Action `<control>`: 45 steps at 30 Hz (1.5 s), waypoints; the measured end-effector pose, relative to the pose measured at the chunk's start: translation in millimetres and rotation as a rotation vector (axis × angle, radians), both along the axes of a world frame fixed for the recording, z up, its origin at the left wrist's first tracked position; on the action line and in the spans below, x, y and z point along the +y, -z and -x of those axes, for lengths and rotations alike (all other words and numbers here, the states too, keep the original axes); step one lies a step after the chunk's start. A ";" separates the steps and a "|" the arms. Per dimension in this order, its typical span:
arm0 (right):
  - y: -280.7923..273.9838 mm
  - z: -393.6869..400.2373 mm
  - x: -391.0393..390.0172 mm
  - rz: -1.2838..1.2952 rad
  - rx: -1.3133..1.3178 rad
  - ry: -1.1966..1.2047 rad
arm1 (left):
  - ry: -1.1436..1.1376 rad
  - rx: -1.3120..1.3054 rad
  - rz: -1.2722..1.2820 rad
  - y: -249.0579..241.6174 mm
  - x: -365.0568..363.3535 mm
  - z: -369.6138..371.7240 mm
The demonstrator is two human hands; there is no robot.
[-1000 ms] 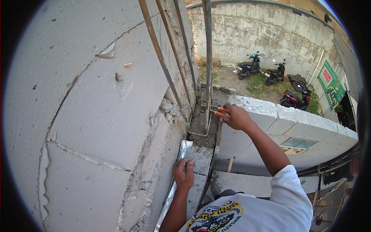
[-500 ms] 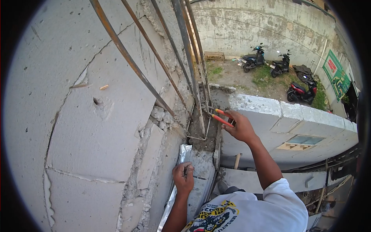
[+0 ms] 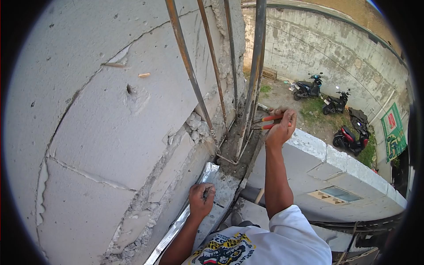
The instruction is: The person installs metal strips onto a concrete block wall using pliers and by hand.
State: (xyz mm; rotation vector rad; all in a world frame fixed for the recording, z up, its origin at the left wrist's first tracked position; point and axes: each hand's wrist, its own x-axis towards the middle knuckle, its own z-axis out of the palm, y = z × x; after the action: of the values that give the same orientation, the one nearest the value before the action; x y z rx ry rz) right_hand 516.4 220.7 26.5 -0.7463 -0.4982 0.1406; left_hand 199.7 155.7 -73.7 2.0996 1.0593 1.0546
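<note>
My right hand is wrapped round the red-orange handles of a hand tool, whose jaws point left at the upright steel bars. Near the foot of those bars, a thin wire-like metal frame goes round them above the rough concrete. My left hand is closed, its fingers curled together beside a shiny silver metal strip; whatever the fingers may hold is too small to make out.
A block wall fills the left side. On the right, a lower white wall runs along a drop. Parked motorbikes and a green banner show below, beside a concrete boundary wall.
The view has shifted and turned. My right hand has closed more around the tool handles and its forearm is more upright. My left hand's fingers are curled tighter.
</note>
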 end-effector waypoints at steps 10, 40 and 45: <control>-37.3 57.0 -33.0 -0.250 -0.052 -0.247 | -0.023 0.003 -0.019 -9.0 -2.2 -5.0; 0.2 48.5 -1.1 -0.125 -0.065 -0.277 | -0.030 0.013 -0.041 -10.0 0.4 -9.8; -62.1 51.7 -80.5 -0.265 -0.201 -0.054 | -0.033 -0.008 0.016 -7.3 -4.6 -5.0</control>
State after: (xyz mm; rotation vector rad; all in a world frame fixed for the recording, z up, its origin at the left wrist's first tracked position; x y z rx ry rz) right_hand 464.8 140.3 88.7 -0.4893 -0.7132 0.0479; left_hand 204.6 151.1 -66.5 2.0706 1.0990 1.0662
